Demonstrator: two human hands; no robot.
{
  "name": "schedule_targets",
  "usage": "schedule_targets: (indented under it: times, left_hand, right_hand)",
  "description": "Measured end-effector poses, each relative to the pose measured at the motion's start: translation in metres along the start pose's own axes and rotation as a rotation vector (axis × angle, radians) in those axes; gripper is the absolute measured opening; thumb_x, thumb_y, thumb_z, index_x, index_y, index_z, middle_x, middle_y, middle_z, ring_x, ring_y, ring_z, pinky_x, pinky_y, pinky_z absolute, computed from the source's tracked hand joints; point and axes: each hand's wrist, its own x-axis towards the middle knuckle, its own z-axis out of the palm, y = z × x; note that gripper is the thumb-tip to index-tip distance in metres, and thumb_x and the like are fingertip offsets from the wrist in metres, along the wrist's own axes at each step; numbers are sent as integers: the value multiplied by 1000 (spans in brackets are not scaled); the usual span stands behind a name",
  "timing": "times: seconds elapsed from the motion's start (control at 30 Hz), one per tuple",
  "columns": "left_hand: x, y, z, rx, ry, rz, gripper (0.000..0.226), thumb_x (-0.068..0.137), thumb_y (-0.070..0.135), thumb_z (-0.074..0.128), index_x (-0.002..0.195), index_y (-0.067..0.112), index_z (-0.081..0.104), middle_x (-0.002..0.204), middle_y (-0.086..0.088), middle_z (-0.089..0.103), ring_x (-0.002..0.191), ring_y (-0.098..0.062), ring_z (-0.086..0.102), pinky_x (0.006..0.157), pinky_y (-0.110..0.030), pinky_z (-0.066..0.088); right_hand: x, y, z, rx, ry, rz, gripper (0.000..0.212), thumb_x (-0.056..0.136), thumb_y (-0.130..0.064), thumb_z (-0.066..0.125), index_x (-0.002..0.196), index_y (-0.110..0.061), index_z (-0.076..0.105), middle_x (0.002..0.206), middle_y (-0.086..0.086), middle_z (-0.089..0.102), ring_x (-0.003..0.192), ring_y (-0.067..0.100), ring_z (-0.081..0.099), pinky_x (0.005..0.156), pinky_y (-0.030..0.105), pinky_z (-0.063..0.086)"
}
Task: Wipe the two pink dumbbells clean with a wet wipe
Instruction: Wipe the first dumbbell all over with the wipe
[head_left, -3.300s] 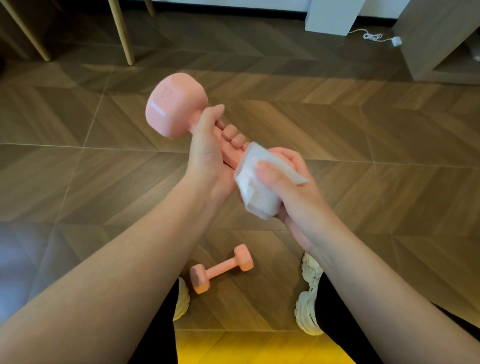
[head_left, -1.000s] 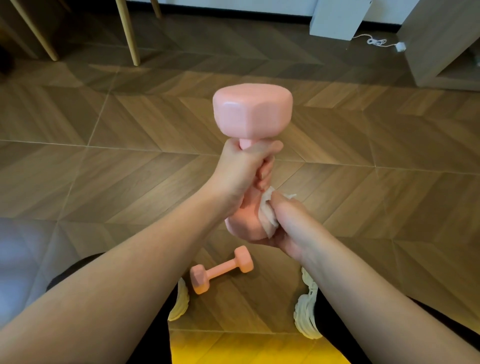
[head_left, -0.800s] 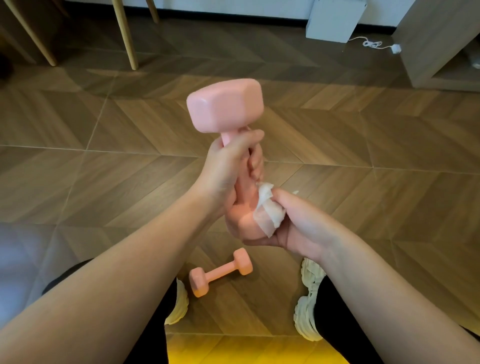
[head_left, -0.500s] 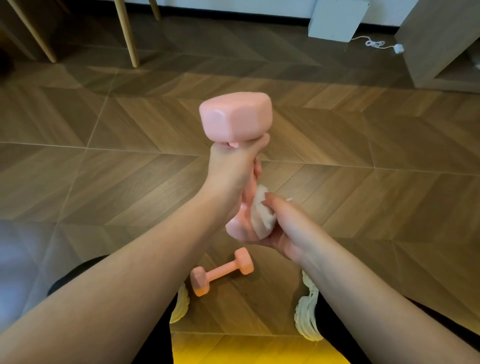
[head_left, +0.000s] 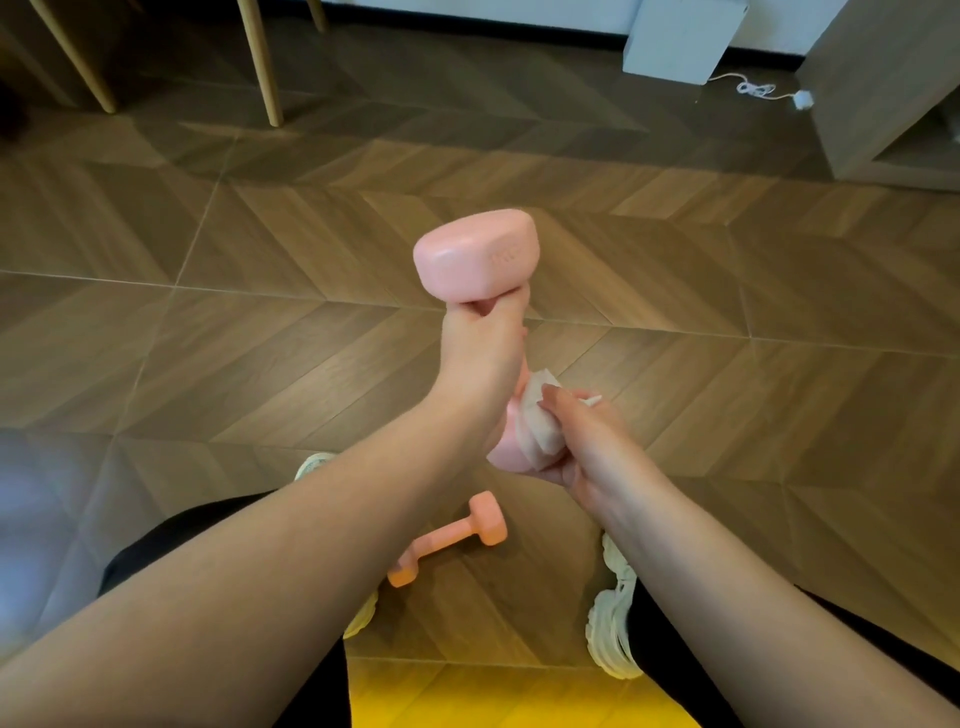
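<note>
The left hand (head_left: 480, 358) grips the raised dumbbell (head_left: 478, 254) upright by its handle while the right hand (head_left: 576, 441) presses the wet wipe (head_left: 540, 421) to its lower head, so the first dumbbell's wiping is in hand; the second dumbbell (head_left: 452, 535) on the floor probably comes next.

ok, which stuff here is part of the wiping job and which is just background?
Job:
- held dumbbell, gripped by left hand
- wet wipe, pressed on its lower head by right hand
- second dumbbell, on the floor

Lying about:
- wooden legs
- white cable
- white box
- cabinet

Herringbone wood floor (head_left: 727, 322), pale chair legs (head_left: 260, 67), grey cabinet (head_left: 878, 88).
</note>
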Motion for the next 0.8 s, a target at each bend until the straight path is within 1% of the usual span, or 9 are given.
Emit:
schedule_targets:
  times: [0.07, 0.17, 0.33, 0.4, 0.47, 0.57, 0.63, 0.7, 0.8]
  left_hand:
    - [1, 3, 0, 24, 1, 26, 5, 98, 20, 57, 93, 19, 57, 75, 6, 52, 71, -9, 52, 67, -21, 44]
    - [7, 7, -4, 94, -20, 119, 16, 94, 14, 61, 81, 16, 53, 70, -1, 48, 68, -15, 48, 57, -18, 44]
    - [14, 11, -11, 160, -86, 163, 15, 88, 12, 62, 79, 13, 50, 66, -6, 45, 61, -18, 46, 58, -29, 43]
    - [15, 11, -13, 176, -115, 155, 16, 90, 12, 61, 78, 12, 49, 61, -3, 45, 55, -15, 46, 55, -29, 42]
    - [15, 10, -13, 181, -133, 143, 17, 91, 11, 60, 78, 11, 48, 60, -3, 45, 52, -14, 46, 52, -29, 41]
    - [16, 9, -12, 154, -136, 113, 17, 91, 10, 60, 78, 11, 48, 60, -3, 45, 52, -15, 45, 50, -28, 40]
    - [17, 9, -12, 138, -131, 93, 17, 91, 9, 59, 78, 11, 48, 60, -2, 45, 51, -15, 44, 50, -27, 39]
    - [18, 10, -13, 126, -131, 83, 16, 91, 9, 59, 78, 11, 49, 61, -3, 45, 51, -16, 44, 50, -26, 39]
    - [19, 11, -15, 103, -137, 83, 14, 90, 9, 60, 81, 10, 49, 62, -2, 46, 51, -16, 45, 52, -28, 40]
  right_hand:
    - [2, 0, -1, -18, -8, -5, 10, 99, -23, 53, 90, -20, 52, 90, 11, 67, 85, 28, 68, 82, 54, 59]
    - [1, -1, -5, -113, -55, -17, 12, 97, -30, 57, 101, -20, 52, 107, 10, 67, 91, 24, 69, 71, 43, 63]
    - [-5, -2, -6, -322, 46, -227, 29, 81, -38, 70, 97, -27, 49, 103, 2, 62, 92, 23, 65, 82, 48, 58]
    - [-6, -2, -8, -420, 100, -363, 28, 82, -31, 72, 97, -26, 49, 92, -4, 57, 82, 16, 59, 74, 32, 52]
    - [-8, -2, -9, -445, 113, -473, 21, 84, -22, 70, 94, -23, 53, 81, -6, 54, 69, 7, 50, 60, 18, 39]
    - [-15, -4, -10, -493, 69, -604, 12, 84, -15, 67, 78, -24, 63, 74, -9, 63, 67, 0, 53, 56, 12, 37]
    - [-18, -7, -13, -529, 19, -616, 10, 85, -19, 64, 76, -20, 70, 79, -6, 67, 75, 2, 58, 60, 13, 40]
    - [-19, -13, -18, -547, -45, -581, 21, 84, -30, 59, 79, -18, 75, 89, -3, 64, 83, 6, 57, 68, 18, 41]
    - [-17, -17, -24, -540, -91, -467, 14, 86, -28, 67, 78, -21, 76, 93, -2, 55, 77, 2, 50, 70, 14, 37]
